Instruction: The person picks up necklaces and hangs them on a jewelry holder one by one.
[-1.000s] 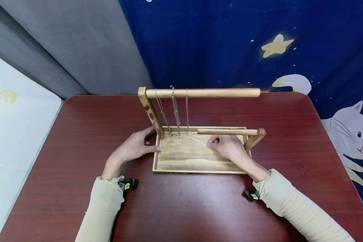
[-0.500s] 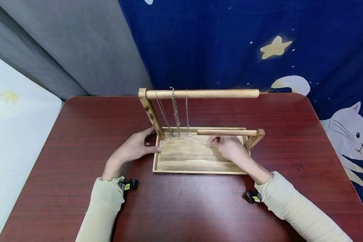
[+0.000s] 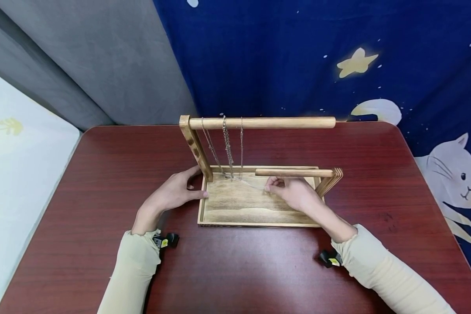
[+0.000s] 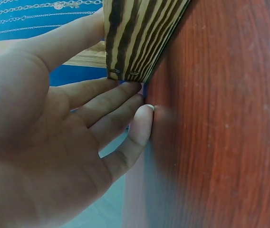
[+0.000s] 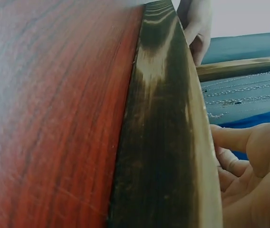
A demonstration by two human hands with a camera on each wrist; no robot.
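A wooden jewelry stand has a shallow tray, a tall left post with a long bar, and a shorter bar at right. Several chain necklaces hang from the left part of the long bar. My right hand, over the tray, pinches a thin pale necklace strand that runs left to the chains' lower ends. The tray wall hides its fingertips partly in the right wrist view. My left hand rests against the tray's left end, thumb on the rim, fingers extended along the outside.
The stand is on a reddish-brown wooden table. A dark blue curtain with a star and a cat hangs behind it, beside a grey curtain. Each wrist bears a small black camera.
My right hand has shifted slightly left with the strand, which looks thinner and fainter now. My left hand has kept its place at the tray.
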